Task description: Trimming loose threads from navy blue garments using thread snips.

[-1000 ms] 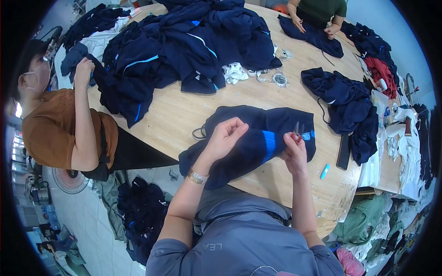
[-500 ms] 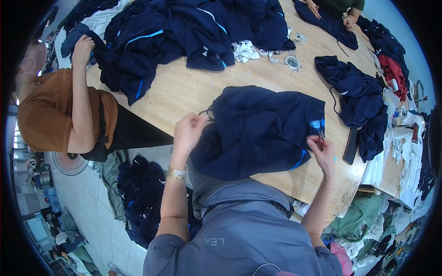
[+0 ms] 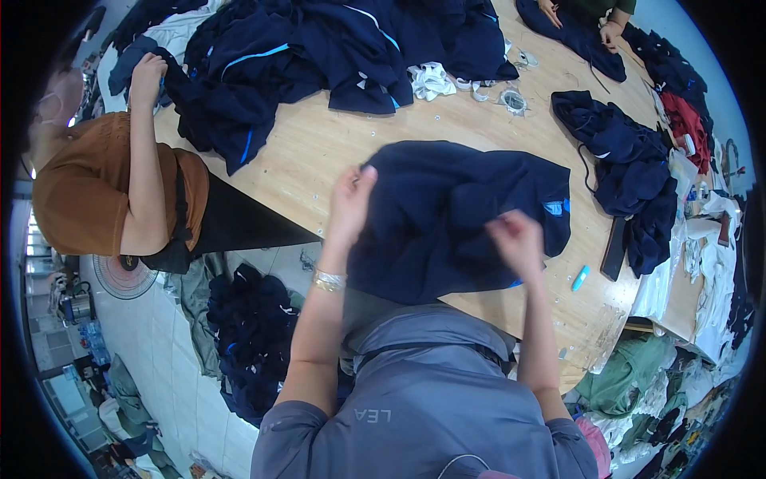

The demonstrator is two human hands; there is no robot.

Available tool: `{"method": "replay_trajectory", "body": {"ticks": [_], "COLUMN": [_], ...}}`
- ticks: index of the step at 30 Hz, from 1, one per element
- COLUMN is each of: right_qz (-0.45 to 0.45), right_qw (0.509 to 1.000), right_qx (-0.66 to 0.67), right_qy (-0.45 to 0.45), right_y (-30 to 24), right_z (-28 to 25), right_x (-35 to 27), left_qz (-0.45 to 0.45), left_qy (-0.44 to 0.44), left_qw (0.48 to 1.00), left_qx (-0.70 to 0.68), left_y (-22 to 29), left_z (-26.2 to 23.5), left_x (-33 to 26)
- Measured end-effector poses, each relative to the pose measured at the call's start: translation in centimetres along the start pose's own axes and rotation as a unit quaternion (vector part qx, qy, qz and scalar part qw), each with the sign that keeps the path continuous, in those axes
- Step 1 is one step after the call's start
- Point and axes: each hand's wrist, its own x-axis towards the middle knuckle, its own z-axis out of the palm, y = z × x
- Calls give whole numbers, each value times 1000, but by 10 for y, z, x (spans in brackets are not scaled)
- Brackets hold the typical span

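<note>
A navy garment (image 3: 431, 215) with a light-blue and white label lies spread on the table in front of me, its near edge against my lap. My left hand (image 3: 351, 199) is closed at its upper left edge, thumb and fingers together on the cloth. Over the middle right of the garment is my right hand (image 3: 517, 243), fingers bent and smeared by motion; whether it grips cloth or a small tool does not show. A turquoise pen-shaped tool (image 3: 580, 277) rests on the wood to the right of that hand.
Navy garments (image 3: 319, 56) are heaped along the table's (image 3: 319, 152) far side; another navy garment (image 3: 618, 152) lies right, beside a dark flat bar (image 3: 613, 249). A person in brown (image 3: 88, 188) handles cloth at left. Another person's hands (image 3: 613, 36) work at far right.
My left hand has moved up along the garment's left edge, away from the dark cord. The right hand has moved left from the label side onto the cloth. The garment lies flatter.
</note>
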Motion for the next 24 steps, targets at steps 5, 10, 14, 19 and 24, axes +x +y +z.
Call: {"method": "replay_trajectory", "body": {"ticks": [5, 10, 14, 19, 24], "right_qz": [20, 48, 27, 108, -66], "right_qw": [943, 941, 960, 966, 963], "right_qx": [25, -121, -82, -23, -231], "right_qy": [330, 312, 268, 235, 119], "right_y": [45, 39, 38, 60, 64], "right_z": [-122, -114, -65, -27, -21], "right_x": [41, 38, 19, -14, -60], "left_qz": [-45, -190, -136, -58, -102], "left_qy": [23, -8, -61, -175, -260], "left_qw": [980, 975, 983, 914, 870], "left_qx": [-192, -117, 107, 361, 406], "left_y": [31, 18, -9, 11, 26], "left_z": [-28, -31, -31, -30, -41], "left_x": [38, 36, 17, -14, -19]}}
